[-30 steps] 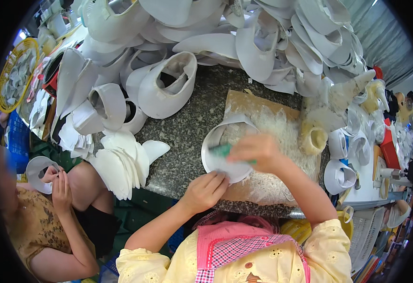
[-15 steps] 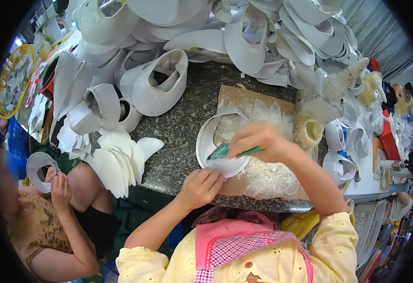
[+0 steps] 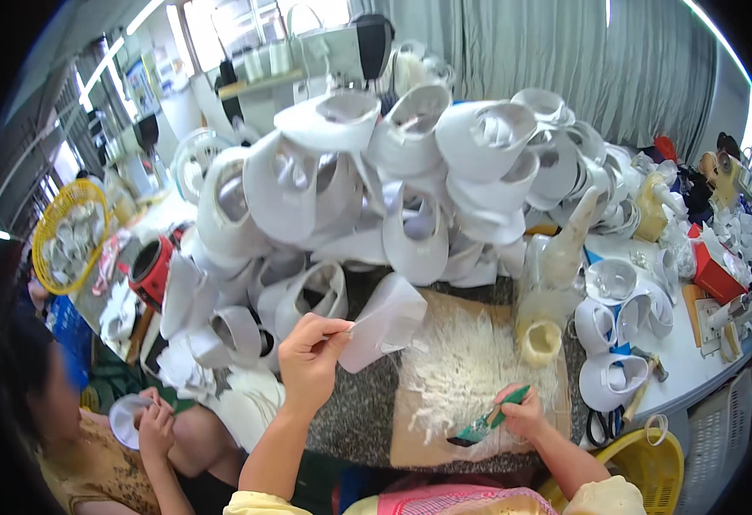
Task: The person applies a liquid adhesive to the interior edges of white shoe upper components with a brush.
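Left hand (image 3: 312,360) pinches a white visor piece (image 3: 385,319) by its edge, raised at 12 o'clock of the glue-streaked board (image 3: 410,433). Right hand (image 3: 522,414) is closed around a green-handled brush (image 3: 483,425). The piece looks light, thin and flexible; grip dry margins. A heap of white visors (image 3: 410,180) crowds the far side; the table edge (image 3: 367,455) lies near.

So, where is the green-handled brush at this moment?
In the head view, the green-handled brush is low and right of centre, held in the right hand. Its bristles rest on the glue-smeared board, below the cream glue pot.
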### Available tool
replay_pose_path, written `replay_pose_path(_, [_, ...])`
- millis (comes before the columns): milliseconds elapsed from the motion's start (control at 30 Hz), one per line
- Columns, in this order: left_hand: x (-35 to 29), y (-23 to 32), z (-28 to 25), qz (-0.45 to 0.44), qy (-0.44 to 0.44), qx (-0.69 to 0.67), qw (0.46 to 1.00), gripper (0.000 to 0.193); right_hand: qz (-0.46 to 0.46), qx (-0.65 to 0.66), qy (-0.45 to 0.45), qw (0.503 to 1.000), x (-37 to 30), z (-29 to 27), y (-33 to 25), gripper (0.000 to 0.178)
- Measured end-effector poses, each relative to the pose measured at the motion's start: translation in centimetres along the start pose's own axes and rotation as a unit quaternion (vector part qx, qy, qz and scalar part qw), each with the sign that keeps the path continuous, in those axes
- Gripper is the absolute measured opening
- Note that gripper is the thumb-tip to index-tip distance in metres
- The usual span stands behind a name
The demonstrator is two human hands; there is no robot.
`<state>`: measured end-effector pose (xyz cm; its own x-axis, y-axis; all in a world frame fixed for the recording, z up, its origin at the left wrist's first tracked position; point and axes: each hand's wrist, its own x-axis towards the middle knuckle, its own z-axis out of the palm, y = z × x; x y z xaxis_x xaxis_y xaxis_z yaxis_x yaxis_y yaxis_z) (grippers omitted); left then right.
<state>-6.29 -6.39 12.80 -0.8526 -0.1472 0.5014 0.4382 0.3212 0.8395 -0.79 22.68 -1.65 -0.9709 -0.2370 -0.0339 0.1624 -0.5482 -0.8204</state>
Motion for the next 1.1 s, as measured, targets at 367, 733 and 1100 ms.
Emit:
replay_pose_path(367, [9.3,9.5,-4.8,0.083,0.166,-0.185,0.965,0.021,-0.027,0.062,0.026,0.997,1.2,-0.2,0.1,0.016])
replay_pose_path(733, [21.4,9.1,-9.1,0.186,0.289,-0.318,0.884,0.016,-0.026,0.313,-0.057,0.948,1.4,-3.2,0.3,0.016])
replay_pose_path(1100, [13.0,-8.1,-11.7,-0.029,0.601,-0.106,0.792,0.027,-0.043,0.258,-0.002,0.965,1.2,-2.2,-0.1,0.016])
